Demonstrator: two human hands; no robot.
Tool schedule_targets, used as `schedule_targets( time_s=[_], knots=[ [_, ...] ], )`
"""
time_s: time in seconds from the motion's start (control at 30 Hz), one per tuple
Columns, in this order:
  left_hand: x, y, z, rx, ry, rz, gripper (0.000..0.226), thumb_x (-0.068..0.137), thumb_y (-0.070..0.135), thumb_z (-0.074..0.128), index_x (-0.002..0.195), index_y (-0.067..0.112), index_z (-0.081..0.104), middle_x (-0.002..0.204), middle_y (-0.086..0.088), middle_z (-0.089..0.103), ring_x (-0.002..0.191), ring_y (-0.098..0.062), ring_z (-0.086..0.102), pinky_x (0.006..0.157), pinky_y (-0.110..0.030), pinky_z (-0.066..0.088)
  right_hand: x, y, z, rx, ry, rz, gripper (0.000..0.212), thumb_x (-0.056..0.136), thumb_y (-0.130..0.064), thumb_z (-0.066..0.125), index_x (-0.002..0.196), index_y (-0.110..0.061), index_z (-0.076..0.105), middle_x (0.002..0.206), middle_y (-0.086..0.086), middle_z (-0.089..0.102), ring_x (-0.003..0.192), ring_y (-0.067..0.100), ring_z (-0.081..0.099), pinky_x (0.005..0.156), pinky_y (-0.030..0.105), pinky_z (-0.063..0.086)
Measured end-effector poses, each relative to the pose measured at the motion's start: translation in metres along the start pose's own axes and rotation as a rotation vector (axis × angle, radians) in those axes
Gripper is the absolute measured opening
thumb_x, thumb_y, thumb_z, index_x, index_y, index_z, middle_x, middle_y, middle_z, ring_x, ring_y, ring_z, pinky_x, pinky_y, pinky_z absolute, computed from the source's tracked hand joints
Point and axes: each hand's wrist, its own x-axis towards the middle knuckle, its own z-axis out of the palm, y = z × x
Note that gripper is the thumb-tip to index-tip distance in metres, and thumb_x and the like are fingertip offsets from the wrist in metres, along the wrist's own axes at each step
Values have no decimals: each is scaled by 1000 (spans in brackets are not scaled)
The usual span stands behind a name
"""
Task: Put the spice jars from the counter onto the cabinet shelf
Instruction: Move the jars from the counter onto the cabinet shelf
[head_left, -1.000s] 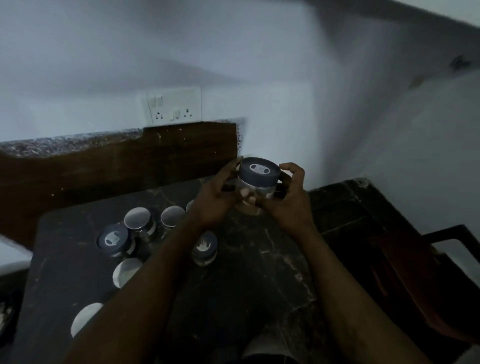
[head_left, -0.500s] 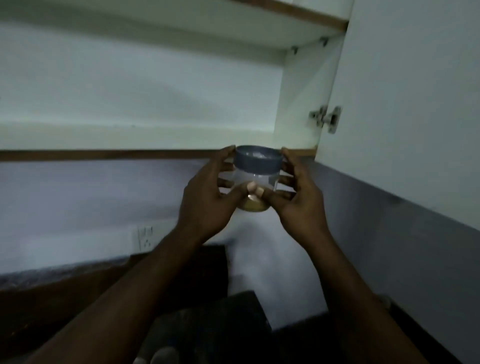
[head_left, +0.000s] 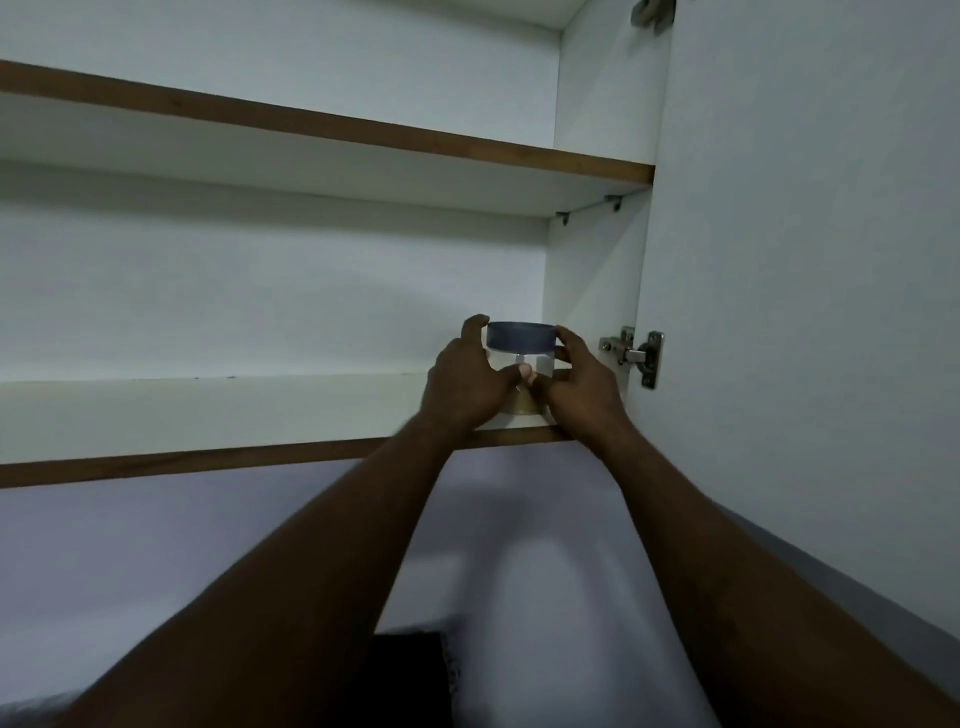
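Both hands: fingers of left hand and right hand are clamped on the spice jar.
Jar: held upright near the cabinet shelf front edge, right end.
Risk: could be tipped off if released unseated.

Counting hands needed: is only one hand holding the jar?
No, the left hand and the right hand both grip the jar at the lower shelf.
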Motion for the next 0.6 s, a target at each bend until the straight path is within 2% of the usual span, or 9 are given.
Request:
schedule_targets(
  time_s=[0.13, 0.23, 0.27, 0.33, 0.43, 0.53, 0.6],
  knots=[
    [21, 2, 29, -29, -30, -22, 87, 84, 44, 80, 155, 22, 33, 138, -11, 62, 125, -29, 59, 104, -43, 48, 14, 17, 1, 8, 93, -4, 54, 91, -27, 72, 141, -30, 53, 111, -16, 64, 106, 14, 67, 93, 33, 56],
    [28, 7, 45, -57, -58, -8, 87, 83, 44, 81, 154, 22, 34, 137, -10, 62, 125, -28, 59, 101, -38, 46, 18, 25, 1, -37, 207, 10, 40, 90, -26, 67, 129, -25, 60, 101, -13, 64, 93, 7, 66, 74, 18, 48],
    [30, 8, 50, -59, -61, 0, 87, 83, 44, 81, 154, 22, 35, 136, -9, 63, 124, -28, 59, 99, -36, 45, 17, 27, 2, -61, 247, 23, 37, 89, -26, 66, 126, -22, 61, 102, -9, 67, 93, 10, 66, 72, 18, 46],
    [31, 8, 55, -54, -64, 11, 85, 84, 45, 80, 153, 22, 35, 135, -8, 64, 124, -27, 60, 96, -35, 44, 16, 28, 5, -106, 296, 43, 38, 89, -26, 63, 126, -16, 61, 110, 1, 71, 100, 21, 67, 79, 27, 49],
    [29, 9, 51, -64, -83, -9, 91, 84, 47, 79, 157, 22, 29, 139, -9, 62, 127, -30, 58, 101, -37, 45, 9, 22, 6, -138, 307, 54, 42, 90, -24, 64, 130, -12, 58, 118, 9, 70, 107, 28, 68, 86, 32, 53],
    [16, 15, 36, -37, -61, -10, 101, 82, 50, 81, 160, 22, 25, 147, -10, 57, 133, -31, 55, 105, -40, 45, -12, 12, 7, -105, 360, 65, 64, 89, -26, 69, 147, -15, 45, 139, 11, 60, 121, 29, 62, 99, 42, 54],
    [-7, 18, 21, -38, 21, 36, 96, 82, 48, 82, 158, 25, 29, 146, -6, 57, 130, -26, 57, 103, -41, 48, -40, 7, 14, -75, 469, -23, 61, 89, -25, 70, 145, -16, 48, 139, 6, 59, 123, 24, 60, 102, 41, 53]
  ],
)
